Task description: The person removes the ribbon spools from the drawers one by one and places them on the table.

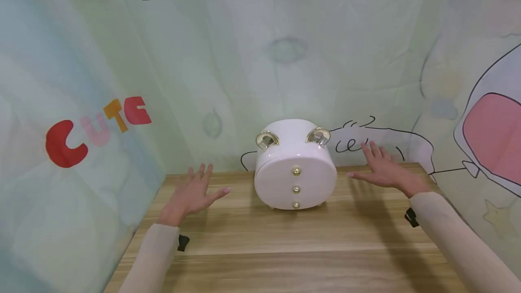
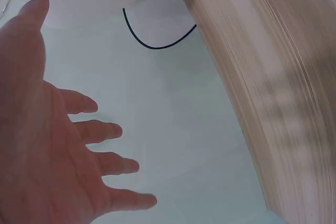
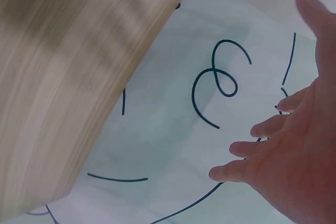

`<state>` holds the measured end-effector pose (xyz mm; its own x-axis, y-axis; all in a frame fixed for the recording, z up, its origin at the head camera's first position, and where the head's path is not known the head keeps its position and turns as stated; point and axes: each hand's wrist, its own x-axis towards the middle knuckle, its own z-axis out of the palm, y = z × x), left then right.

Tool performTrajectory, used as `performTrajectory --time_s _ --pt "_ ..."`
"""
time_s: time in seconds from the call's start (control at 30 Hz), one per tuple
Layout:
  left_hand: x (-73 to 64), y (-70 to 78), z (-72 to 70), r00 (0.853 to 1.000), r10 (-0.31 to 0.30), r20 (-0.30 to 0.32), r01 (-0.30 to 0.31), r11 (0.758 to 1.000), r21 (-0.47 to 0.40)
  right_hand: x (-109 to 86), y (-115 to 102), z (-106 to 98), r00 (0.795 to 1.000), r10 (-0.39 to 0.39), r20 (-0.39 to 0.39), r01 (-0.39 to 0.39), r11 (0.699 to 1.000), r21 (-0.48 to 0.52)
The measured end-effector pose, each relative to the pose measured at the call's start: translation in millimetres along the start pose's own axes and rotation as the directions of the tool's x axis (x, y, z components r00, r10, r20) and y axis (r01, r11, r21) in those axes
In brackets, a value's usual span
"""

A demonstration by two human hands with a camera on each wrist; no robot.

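A glossy white oval box (image 1: 277, 182) stands near the back edge of the wooden table (image 1: 293, 238). Three round gold knobs (image 1: 296, 189) run down its front, and two gold-rimmed round pieces (image 1: 267, 139) sit on its top like ears. My left hand (image 1: 191, 196) is held over the table to the left of the box, fingers spread and pointing away, gripping nothing. On the other side, my right hand (image 1: 382, 171) is also spread, its thumb toward the box, with a gap between them. Both wrist views show straight, bare fingers.
A pale printed curtain (image 1: 228, 80) hangs behind the table and along both sides, with coloured letters and line drawings. The table's back edge lies close to it. Dark wrist straps (image 1: 183, 243) show at my sleeves.
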<state>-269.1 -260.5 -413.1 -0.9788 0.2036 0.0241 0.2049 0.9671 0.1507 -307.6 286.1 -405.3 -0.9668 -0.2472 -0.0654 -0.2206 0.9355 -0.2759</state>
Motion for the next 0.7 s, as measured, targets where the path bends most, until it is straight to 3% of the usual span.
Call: performTrajectory --time_s 0.27,0.43,0.6,0.7 --pt "2.5 9.7 -2.4 0.999 0.04 -0.018 -0.042 0.988 -0.151 3.9 -8 -1 0.994 -0.053 -0.097 0.055 0.998 0.026" --pt "4.0 20.3 -5.4 0.995 0.07 -0.072 -0.083 0.977 -0.197 2.6 -16 -5 0.982 -0.083 -0.171 0.097 0.992 0.075" --pt "2.3 38.2 -7.9 0.98 0.119 -0.157 -0.147 0.973 -0.181 -7.0 -29 -8 0.956 -0.134 -0.263 0.167 0.98 0.107" --pt "0.0 52.3 -8.8 0.962 0.157 -0.223 -0.195 0.968 -0.159 -12.4 -39 -10 0.939 -0.162 -0.304 0.205 0.972 0.116"
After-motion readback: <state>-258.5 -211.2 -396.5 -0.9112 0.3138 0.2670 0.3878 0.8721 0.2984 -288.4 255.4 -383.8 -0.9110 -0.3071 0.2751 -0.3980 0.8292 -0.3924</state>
